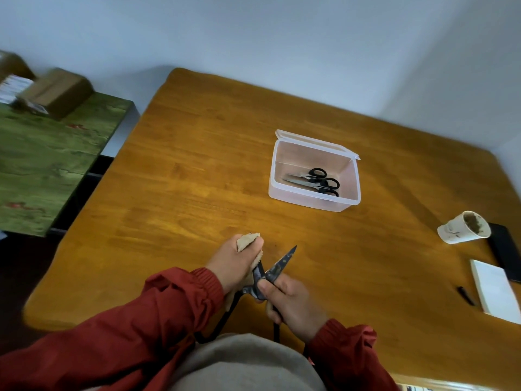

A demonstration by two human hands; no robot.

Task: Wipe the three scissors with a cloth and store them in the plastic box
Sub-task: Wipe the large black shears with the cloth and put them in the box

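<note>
Big dark scissors (277, 266) are held with blades spread, just above the table's (197, 179) near edge. The left hand (235, 263) grips the cloth (246, 239) round one blade and the right hand (293, 303) clutches the handle. The other two scissors (318, 182) lie in the box (313, 200) mid-table, with a wide stretch of wood between it and the hands. Cup (462, 227), notepad (493, 289) and pen (466, 296) hug the right edge.

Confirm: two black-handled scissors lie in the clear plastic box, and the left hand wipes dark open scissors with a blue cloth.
The cloth is beige, not blue, as the head view shows. Two black-handled scissors do lie in the clear plastic box, and the left hand wipes the dark open scissors.
</note>
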